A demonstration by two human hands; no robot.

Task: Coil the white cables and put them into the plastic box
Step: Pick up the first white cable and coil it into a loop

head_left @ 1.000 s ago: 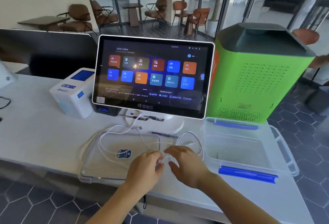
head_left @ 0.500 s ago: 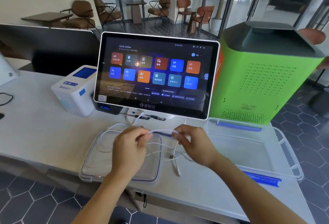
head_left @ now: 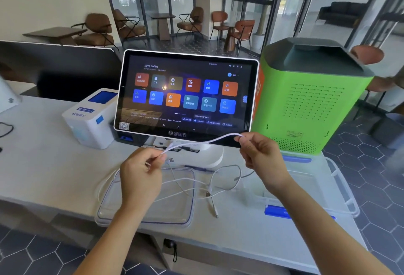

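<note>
My left hand (head_left: 142,172) and my right hand (head_left: 260,154) each pinch the same white cable (head_left: 203,141), stretched between them above the counter in front of the screen. More white cable (head_left: 192,185) lies loose below, looping over the clear box lid (head_left: 181,220) and across the counter, with a plug end (head_left: 215,211) near the front edge. The clear plastic box (head_left: 341,185) with blue latches stands open at the right, under my right forearm; I see no cable inside it.
A tilted touchscreen terminal (head_left: 188,95) stands right behind my hands. A white receipt printer (head_left: 91,119) sits at its left, a green machine (head_left: 310,100) at its right behind the box. The counter's front edge (head_left: 218,237) runs under my forearms.
Both hands have lifted off the counter and moved apart, drawing a length of white cable taut between them. The view has shifted slightly.
</note>
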